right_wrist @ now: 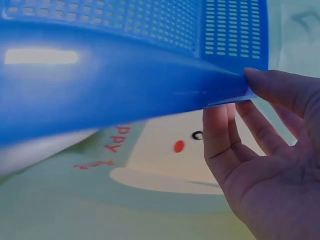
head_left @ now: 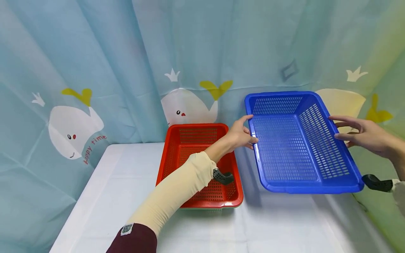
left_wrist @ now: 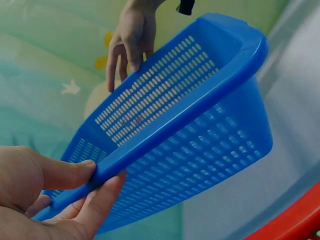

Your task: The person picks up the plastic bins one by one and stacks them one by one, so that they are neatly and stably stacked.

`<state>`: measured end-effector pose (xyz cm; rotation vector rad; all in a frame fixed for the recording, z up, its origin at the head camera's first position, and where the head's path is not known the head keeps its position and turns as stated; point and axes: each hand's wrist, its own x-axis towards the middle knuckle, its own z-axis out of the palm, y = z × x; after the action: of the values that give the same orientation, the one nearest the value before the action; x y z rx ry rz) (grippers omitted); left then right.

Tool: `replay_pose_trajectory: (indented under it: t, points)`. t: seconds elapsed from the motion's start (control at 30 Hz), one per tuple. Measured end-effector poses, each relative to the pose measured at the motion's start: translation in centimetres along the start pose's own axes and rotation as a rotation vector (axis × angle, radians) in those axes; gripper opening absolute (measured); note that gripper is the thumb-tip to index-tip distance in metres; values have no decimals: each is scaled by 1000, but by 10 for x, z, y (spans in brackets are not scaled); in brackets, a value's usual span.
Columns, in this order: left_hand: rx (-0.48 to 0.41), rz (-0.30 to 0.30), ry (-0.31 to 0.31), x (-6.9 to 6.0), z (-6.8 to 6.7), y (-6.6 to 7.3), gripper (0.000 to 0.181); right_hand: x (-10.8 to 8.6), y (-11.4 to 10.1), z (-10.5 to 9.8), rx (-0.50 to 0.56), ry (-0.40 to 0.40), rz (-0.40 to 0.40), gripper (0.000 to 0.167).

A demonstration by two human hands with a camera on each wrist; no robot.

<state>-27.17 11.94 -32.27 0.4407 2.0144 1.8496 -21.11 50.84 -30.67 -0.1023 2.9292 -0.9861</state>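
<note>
A blue slotted plastic basket [head_left: 284,147] is held up above the right part of the table, tilted, with nothing inside. My left hand [head_left: 238,135] pinches its left rim, thumb on top and fingers beneath, as the left wrist view shows at the hand [left_wrist: 60,195]. On the opposite rim, my right hand [head_left: 364,133] grips between thumb and fingers; the right wrist view shows this hand [right_wrist: 275,125] close up. Under my left forearm stands a red slotted basket [head_left: 238,196] on the table, partly hidden by the sleeve. A thin green edge shows below its front rim.
The table [head_left: 126,182] has a white cover. Behind it hangs a light blue curtain [head_left: 202,42] printed with whales, and a greenish curtain side [head_left: 389,211] borders the right. Dark wrist mounts [head_left: 223,176] stick out from both sleeves.
</note>
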Motion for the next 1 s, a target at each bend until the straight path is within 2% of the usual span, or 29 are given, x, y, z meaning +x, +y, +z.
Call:
replay_pose_trajectory:
  t: [0.13,0.33,0.57,0.7,1.0]
  points:
    - [35,44,-20,-7,-5,12,94,-9,-11,-6,-19,62,-12,67]
    - [20,101,-55,-16,-15,30,95,-18,-28,-15,-15,132,-13,66]
    - [31,136,-64,-27,-27,48,95,-23,-39,-16,13,238,-81,67]
    - [32,137,-68,-33,-33,52,95,-24,-43,-17,44,258,-98,69]
    - [-12,150,-97,-28,-39,48,94,-22,-43,-17,44,261,-100,68]
